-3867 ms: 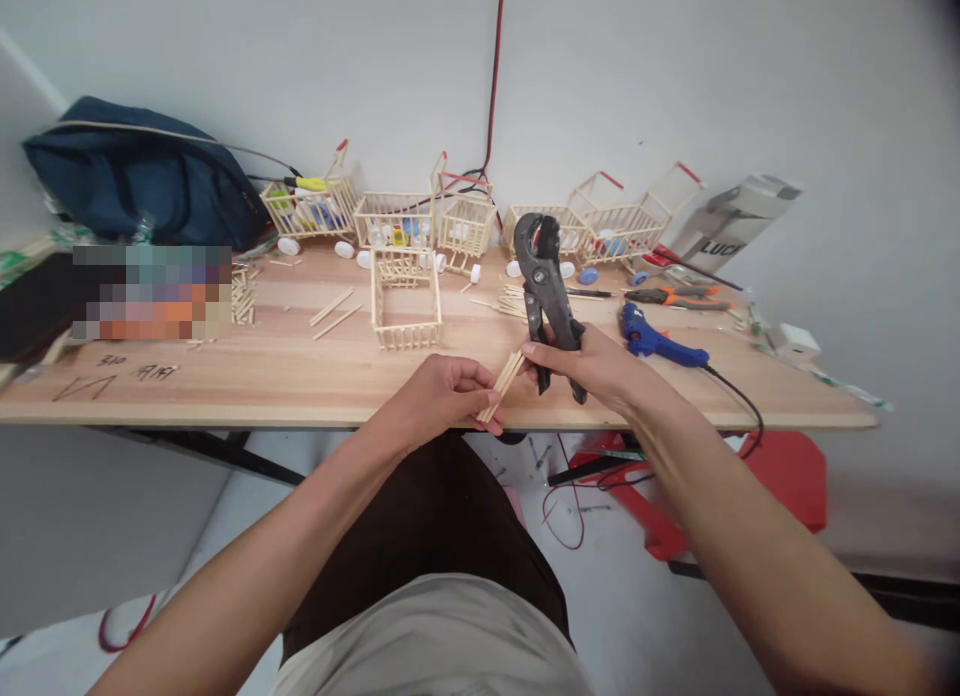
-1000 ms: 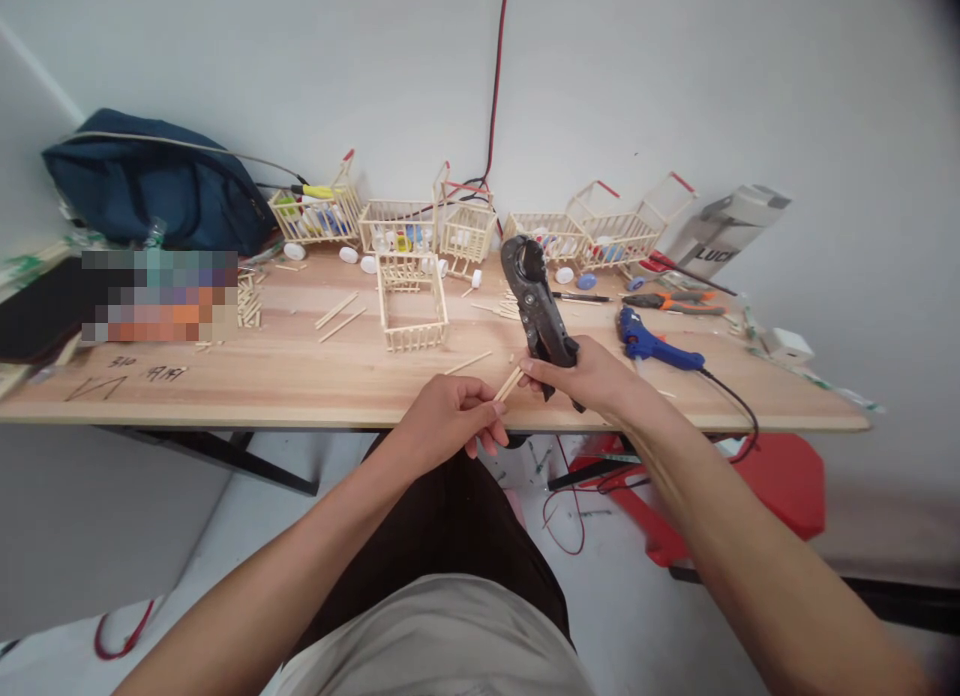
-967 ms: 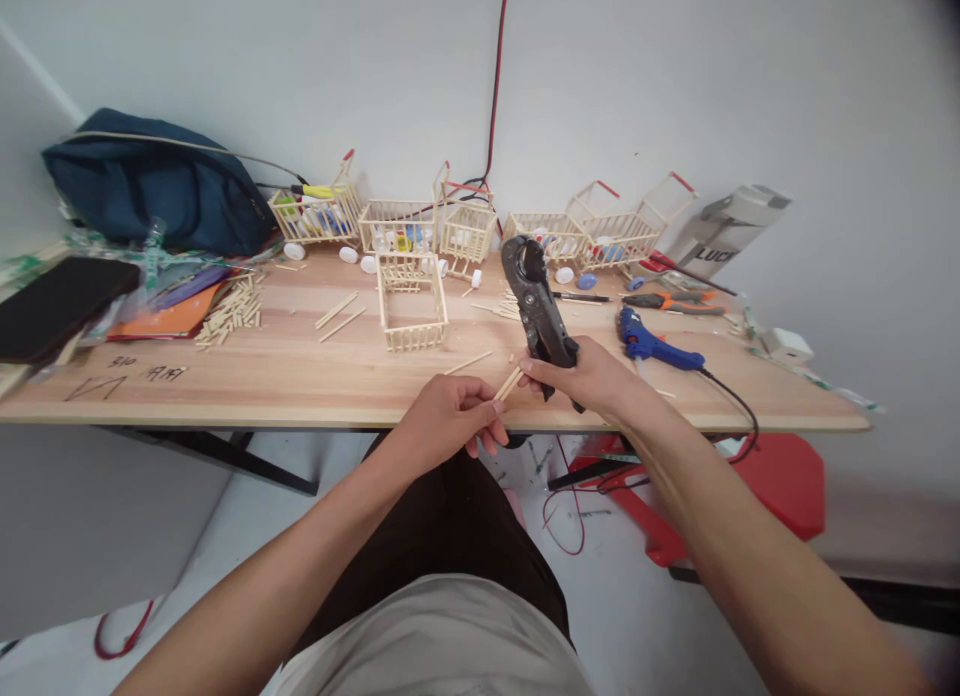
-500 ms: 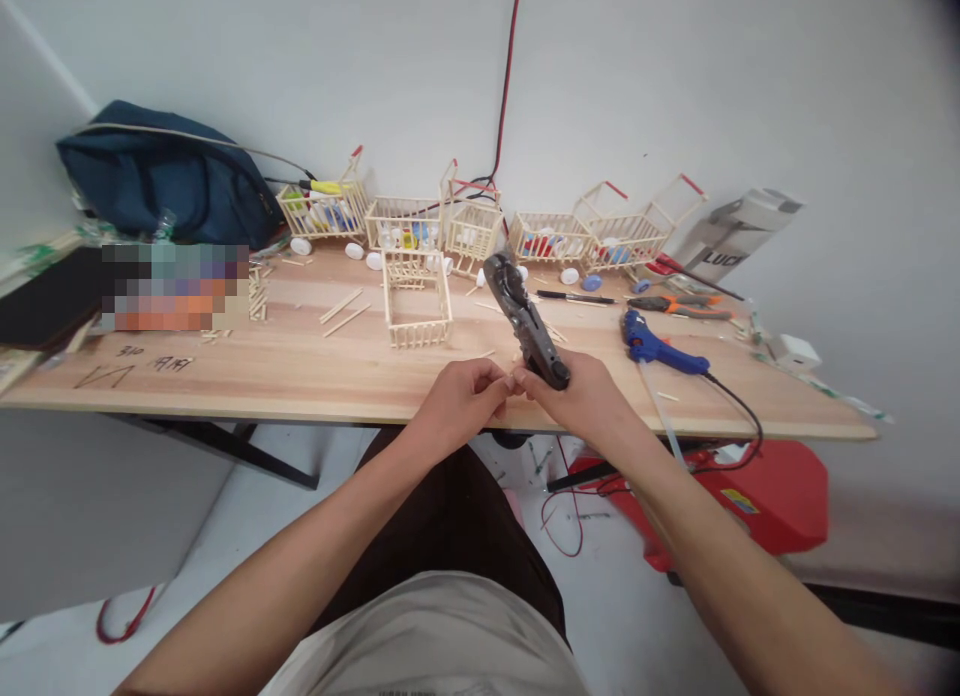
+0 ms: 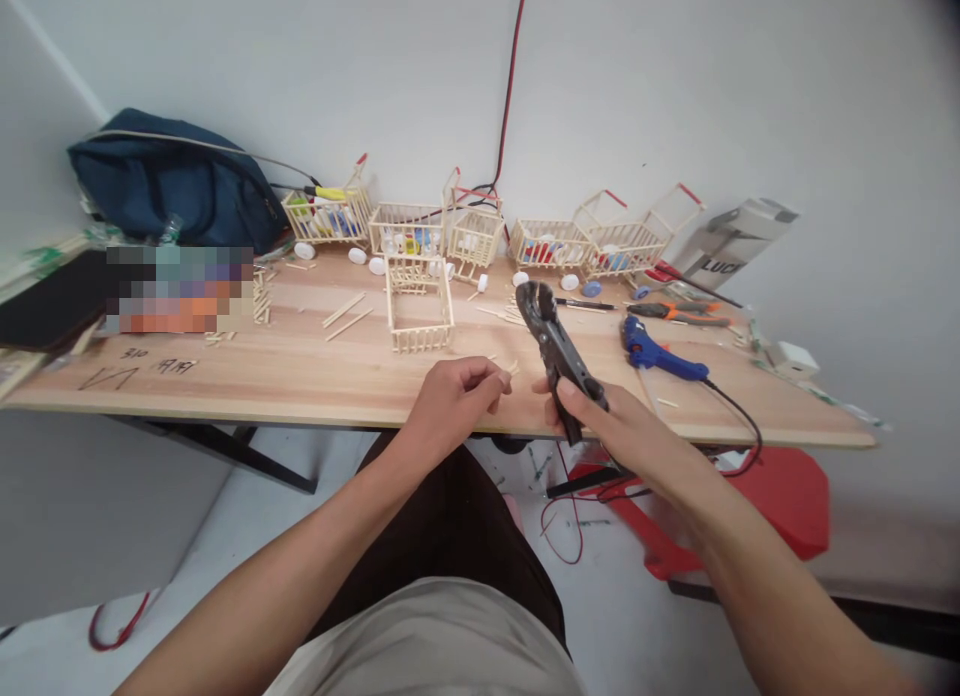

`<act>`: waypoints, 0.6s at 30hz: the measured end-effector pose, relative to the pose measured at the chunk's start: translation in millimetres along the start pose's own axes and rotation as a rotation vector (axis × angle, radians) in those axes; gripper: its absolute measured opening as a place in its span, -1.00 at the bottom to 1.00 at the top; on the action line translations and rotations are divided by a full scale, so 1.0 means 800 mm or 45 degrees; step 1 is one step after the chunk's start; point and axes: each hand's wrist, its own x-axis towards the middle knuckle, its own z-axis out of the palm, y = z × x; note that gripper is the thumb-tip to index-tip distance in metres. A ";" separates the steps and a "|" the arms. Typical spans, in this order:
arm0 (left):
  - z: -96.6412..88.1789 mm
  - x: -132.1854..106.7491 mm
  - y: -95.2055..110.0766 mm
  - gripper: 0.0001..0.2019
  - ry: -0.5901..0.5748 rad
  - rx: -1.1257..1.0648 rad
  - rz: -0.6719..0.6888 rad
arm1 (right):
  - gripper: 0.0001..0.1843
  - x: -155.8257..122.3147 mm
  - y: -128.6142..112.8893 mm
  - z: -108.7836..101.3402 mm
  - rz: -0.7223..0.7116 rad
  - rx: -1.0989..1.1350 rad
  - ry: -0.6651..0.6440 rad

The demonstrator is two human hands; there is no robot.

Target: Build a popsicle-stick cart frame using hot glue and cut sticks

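My right hand is wrapped round the handles of dark grey wire strippers, whose jaws point up and away over the table's front part. To its left, my left hand is closed, thumb pressed to the curled fingers. What it pinches, if anything, is too small to make out; pale slivers of wood show just beyond its fingertips. Behind the left hand stands an open basket frame built from thin wooden sticks. Loose wooden sticks lie to the left of that frame.
Several small stick-built shopping carts line the wall. On the right lie a blue glue gun, orange-handled pliers and a black pen. A blue bag sits back left. Under the table's right side is a red stool.
My right hand has moved right, away from the left hand, and the wire strippers have gone with it, their handles now spread apart. My left hand stays nearly in place.
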 end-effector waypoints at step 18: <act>0.006 0.006 -0.002 -0.79 0.033 -0.164 -0.019 | -0.35 -0.073 0.014 0.018 0.271 0.114 -0.114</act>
